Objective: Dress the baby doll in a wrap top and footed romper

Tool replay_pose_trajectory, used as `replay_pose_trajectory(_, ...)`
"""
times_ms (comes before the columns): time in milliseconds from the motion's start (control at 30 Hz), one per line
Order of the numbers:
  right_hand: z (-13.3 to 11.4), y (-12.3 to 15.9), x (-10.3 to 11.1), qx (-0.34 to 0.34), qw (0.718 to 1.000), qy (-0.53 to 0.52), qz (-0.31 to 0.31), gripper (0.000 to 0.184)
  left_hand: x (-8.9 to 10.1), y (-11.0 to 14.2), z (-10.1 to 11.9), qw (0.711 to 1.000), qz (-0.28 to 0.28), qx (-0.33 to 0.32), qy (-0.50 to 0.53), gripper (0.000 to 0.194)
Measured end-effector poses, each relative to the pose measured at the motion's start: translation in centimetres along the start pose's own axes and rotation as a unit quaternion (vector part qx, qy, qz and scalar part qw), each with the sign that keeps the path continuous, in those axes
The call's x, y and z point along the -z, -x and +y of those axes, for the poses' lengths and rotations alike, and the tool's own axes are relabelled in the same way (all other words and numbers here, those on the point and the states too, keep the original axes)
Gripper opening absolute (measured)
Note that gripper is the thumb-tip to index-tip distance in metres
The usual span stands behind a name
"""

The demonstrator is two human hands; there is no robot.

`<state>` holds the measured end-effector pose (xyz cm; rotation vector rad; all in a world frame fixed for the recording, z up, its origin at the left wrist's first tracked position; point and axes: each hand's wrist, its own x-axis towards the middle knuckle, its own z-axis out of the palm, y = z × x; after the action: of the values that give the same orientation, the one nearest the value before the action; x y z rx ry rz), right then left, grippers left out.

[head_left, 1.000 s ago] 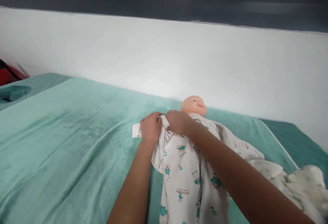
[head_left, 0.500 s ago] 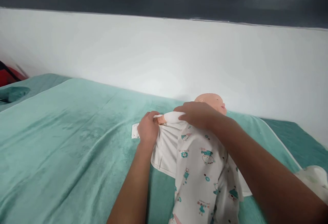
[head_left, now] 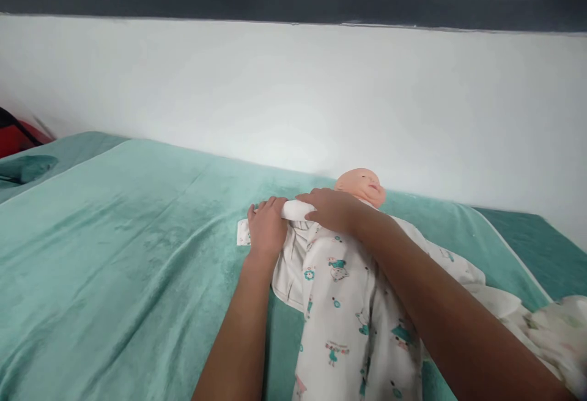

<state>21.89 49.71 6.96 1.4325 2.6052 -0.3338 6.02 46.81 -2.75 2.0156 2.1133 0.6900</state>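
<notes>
A baby doll lies on its back on a teal blanket, dressed in a white sleepsuit printed with small teal animals. My left hand is closed around the end of the suit's left sleeve, fingers curled over the cuff. My right hand grips the same sleeve nearer the doll's shoulder, and the sleeve stretches between the two hands. The doll's arm inside the sleeve is hidden. The suit's side flap lies open below my left wrist.
A white wall runs close behind the doll, with a dark window frame above. A crumpled white cloth lies at the right edge. A red object and a dark teal cloth sit at the far left.
The doll had been rolled toward the right half a second ago; it has now settled onto its back again. Both hands stayed on the left sleeve throughout.
</notes>
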Motion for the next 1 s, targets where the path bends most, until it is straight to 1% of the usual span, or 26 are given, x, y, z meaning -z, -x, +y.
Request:
replay_pose_trajectory(67,1.2,1.7,-0.2,-0.002,0.997,-0.066,0.034,0.030,0.1,0.0,-0.2,1.000,0.015,0.026,-0.005,0.041)
replay_pose_trajectory(133,2.7,4.2,-1.2,-0.019,0.980,-0.154,0.122,0.037,0.1,0.1,-0.3,0.999,0.022,0.043,-0.010,0.045)
replay_pose_trajectory(200,4.5,7.1,-3.4,-0.056,0.945,-0.232,0.221,0.040,0.2,0.2,-0.3,0.998,0.020,0.055,-0.014,0.048)
replay_pose_trajectory(233,5.5,8.5,-4.9,-0.085,0.922,-0.254,0.280,0.040,0.1,0.2,-0.2,0.998,0.017,0.058,-0.017,0.049)
replay_pose_trajectory(267,6.4,9.6,-6.4,-0.115,0.902,-0.261,0.324,0.041,0.0,0.3,-0.2,0.998,0.014,0.058,-0.021,0.050)
replay_pose_trajectory(333,8.0,11.4,-9.1,-0.185,0.879,-0.221,0.379,0.040,-0.2,0.3,-0.1,0.998,0.013,0.053,-0.034,0.052)
replay_pose_trajectory(367,8.7,11.9,-10.1,-0.203,0.882,-0.191,0.379,0.041,-0.4,0.3,-0.1,0.998,0.013,0.049,-0.041,0.052)
replay_pose_trajectory(433,9.4,12.2,-11.1,-0.231,0.884,-0.164,0.372,0.046,-0.7,0.2,-0.2,0.998,0.013,0.038,-0.052,0.055)
replay_pose_trajectory(500,9.6,12.0,-11.0,-0.254,0.879,-0.168,0.366,0.050,-0.8,0.2,-0.1,0.998,0.013,0.021,-0.050,0.061)
replay_pose_trajectory(567,9.6,11.8,-10.5,-0.287,0.865,-0.181,0.369,0.051,-0.3,0.4,0.5,1.000,0.013,-0.013,-0.021,0.070)
replay_pose_trajectory(600,9.5,11.7,-10.3,-0.304,0.858,-0.187,0.368,0.050,0.1,0.7,1.1,0.999,0.013,-0.038,0.007,0.071)
replay_pose_trajectory(667,9.6,11.8,-10.1,-0.335,0.847,-0.193,0.365,0.049,1.2,1.5,3.2,0.991,0.006,-0.100,0.086,0.067)
replay_pose_trajectory(733,9.7,11.9,-10.1,-0.355,0.843,-0.193,0.356,0.048,2.4,2.7,6.1,0.973,-0.013,-0.155,0.172,0.053)
replay_pose_trajectory(800,9.7,12.1,-10.1,-0.366,0.843,-0.193,0.343,0.047,3.3,3.6,9.6,0.953,-0.053,-0.219,0.202,0.041)
replay_pose_trajectory(833,9.8,12.1,-10.1,-0.372,0.842,-0.194,0.338,0.046,3.5,3.8,11.3,0.947,-0.072,-0.257,0.179,0.035)
replay_pose_trajectory(900,9.8,12.2,-10.0,-0.380,0.841,-0.195,0.332,0.045,3.4,3.5,14.5,0.933,-0.122,-0.329,0.074,0.029)
replay_pose_trajectory(933,9.8,12.2,-10.0,-0.381,0.841,-0.195,0.330,0.044,3.2,3.1,16.0,0.927,-0.145,-0.345,0.014,0.027)
replay_pose_trajectory(1000,9.9,12.3,-9.9,-0.381,0.843,-0.194,0.328,0.042,2.5,2.0,18.5,0.903,-0.213,-0.362,-0.094,0.023)
